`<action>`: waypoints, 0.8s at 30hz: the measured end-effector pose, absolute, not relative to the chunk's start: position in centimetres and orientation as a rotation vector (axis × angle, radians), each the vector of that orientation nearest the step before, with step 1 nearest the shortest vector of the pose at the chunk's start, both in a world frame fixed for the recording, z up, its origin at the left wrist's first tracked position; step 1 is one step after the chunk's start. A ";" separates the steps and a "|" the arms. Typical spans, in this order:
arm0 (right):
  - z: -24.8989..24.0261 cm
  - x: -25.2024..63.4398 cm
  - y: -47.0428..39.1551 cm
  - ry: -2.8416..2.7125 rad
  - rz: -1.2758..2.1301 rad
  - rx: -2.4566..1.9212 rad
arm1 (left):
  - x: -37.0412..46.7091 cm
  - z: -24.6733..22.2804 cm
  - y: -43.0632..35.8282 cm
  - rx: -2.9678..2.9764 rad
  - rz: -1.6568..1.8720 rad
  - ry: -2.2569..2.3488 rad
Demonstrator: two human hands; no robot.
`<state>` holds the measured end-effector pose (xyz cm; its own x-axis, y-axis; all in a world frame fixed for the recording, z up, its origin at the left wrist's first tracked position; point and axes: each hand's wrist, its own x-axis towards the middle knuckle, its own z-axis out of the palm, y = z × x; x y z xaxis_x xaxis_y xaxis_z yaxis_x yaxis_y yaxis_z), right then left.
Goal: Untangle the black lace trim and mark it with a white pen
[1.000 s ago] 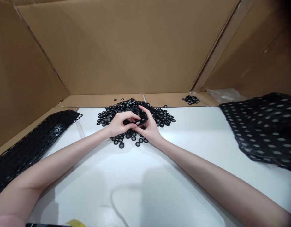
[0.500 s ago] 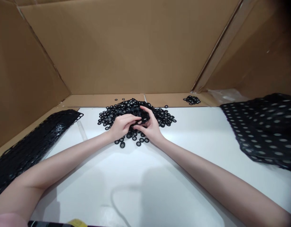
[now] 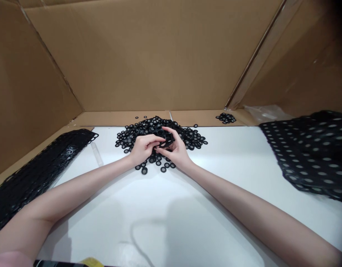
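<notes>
A heap of small black rings [image 3: 129, 135] lies on the white table, near its back edge. Over the front of the heap, my left hand [image 3: 144, 148] is closed, its thumb and fingers pinched on black rings. Just to its right, my right hand [image 3: 178, 150] curves around black rings, with its index finger raised above and its thumb below. The fingertips of both hands are close together. Which rings each hand grips is hard to separate from the dark heap behind.
Stacked black perforated sheets [image 3: 45, 167] lie at the left, beside a clear strip [image 3: 96, 154]. A black perforated sheet [image 3: 315, 155] sits at the right, near a clear plastic bag [image 3: 267, 113]. A small ring pile [image 3: 226, 118] rests on cardboard at the back.
The fingers of my right hand have shifted slightly to the left around the rings. My left hand has hardly moved.
</notes>
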<state>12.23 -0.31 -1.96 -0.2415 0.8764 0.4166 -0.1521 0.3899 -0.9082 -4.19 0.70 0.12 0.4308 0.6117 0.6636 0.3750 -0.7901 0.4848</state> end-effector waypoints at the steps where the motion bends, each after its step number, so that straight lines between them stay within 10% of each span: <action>1: -2.0 12.3 -0.3 -1.501 1.104 -0.692 | -4.2 0.2 0.7 2.443 1.282 0.859; 24: -1.4 12.7 -1.3 -1.610 1.160 -0.752 | -8.5 3.5 5.5 2.053 1.396 1.185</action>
<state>12.72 -1.31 -1.41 -0.3322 0.8756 0.3508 -0.0560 0.3529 -0.9340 -8.53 5.55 3.46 0.1470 0.8118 0.5651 0.4259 -0.5676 0.7046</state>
